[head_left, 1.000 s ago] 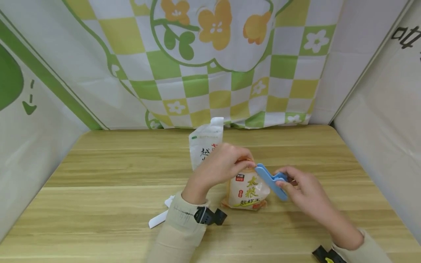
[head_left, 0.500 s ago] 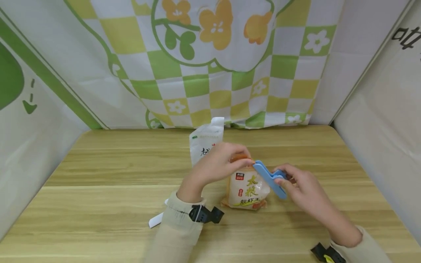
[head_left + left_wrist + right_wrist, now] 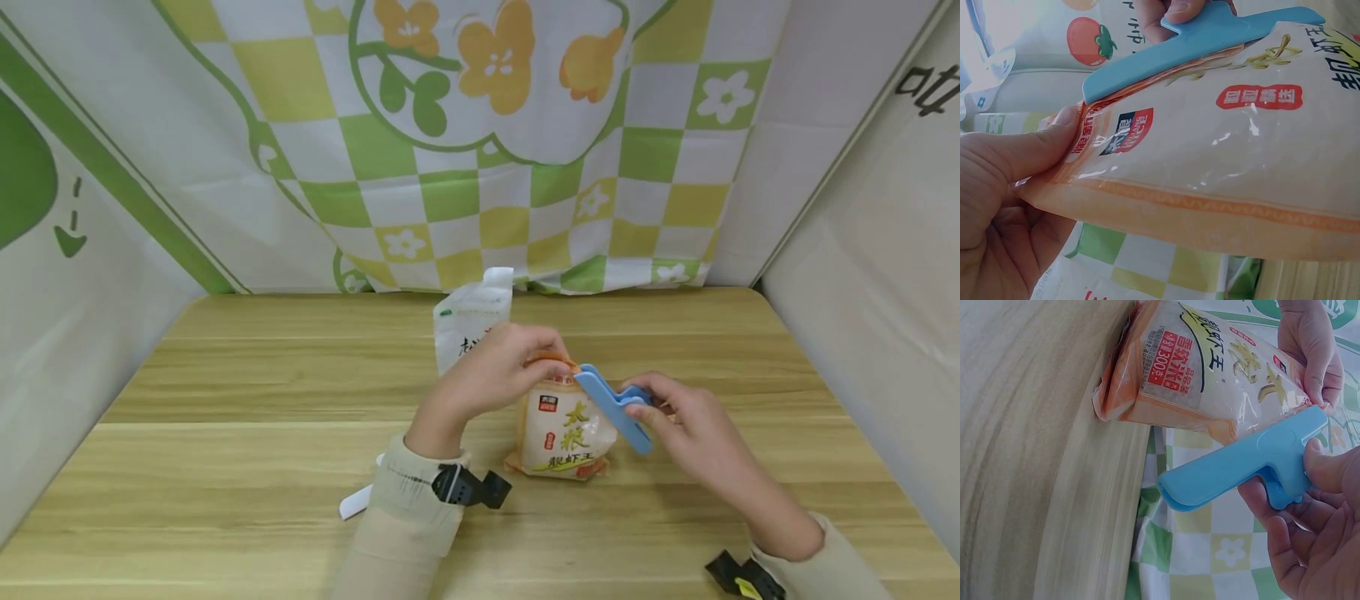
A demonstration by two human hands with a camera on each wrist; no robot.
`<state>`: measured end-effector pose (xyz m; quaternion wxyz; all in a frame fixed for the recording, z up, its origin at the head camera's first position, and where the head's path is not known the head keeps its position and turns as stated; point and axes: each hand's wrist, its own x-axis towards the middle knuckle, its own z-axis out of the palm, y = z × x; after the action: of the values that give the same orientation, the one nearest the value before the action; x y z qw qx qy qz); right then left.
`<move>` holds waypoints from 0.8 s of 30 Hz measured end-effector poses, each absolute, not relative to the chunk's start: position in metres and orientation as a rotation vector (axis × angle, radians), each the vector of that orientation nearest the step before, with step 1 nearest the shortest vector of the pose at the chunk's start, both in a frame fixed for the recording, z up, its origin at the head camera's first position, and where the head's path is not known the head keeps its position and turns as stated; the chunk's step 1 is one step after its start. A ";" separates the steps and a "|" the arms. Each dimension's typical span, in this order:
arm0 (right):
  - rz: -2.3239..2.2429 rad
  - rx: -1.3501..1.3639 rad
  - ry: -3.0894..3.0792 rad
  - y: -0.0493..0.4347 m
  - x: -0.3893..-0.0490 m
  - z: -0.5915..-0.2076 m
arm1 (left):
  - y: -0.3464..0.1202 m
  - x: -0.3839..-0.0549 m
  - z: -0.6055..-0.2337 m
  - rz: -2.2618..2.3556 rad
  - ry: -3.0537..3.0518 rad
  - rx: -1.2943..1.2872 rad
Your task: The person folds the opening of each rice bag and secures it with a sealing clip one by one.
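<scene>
Slanting down rightward in the head view, the blue clip [image 3: 611, 408] lay along the bag [image 3: 562, 433]; the right hand [image 3: 693, 425] pinched the clip's handle; the left hand [image 3: 498, 371] pinched the bag's top; a sleeve [image 3: 412, 517] partly hid a white object [image 3: 356, 502].

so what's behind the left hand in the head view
A white bag: its upper part shows past the left hand, its lower part is covered. Part of the top of the rice bag is hidden too.
</scene>
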<state>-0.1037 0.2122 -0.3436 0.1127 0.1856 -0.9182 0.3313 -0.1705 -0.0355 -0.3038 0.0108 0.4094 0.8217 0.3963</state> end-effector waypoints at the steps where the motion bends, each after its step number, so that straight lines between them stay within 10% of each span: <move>1: 0.973 0.546 -2.694 0.212 -0.104 -0.344 | -0.035 -0.170 -0.304 1.240 2.563 1.277; 24: 0.986 0.544 -2.666 0.199 -0.104 -0.331 | -0.037 -0.173 -0.308 1.363 2.488 1.176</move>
<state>-0.1038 0.1991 -0.3314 0.1234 0.1864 -0.9141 0.3382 -0.1734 -0.0373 -0.3076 0.0352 0.3827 0.8097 0.4435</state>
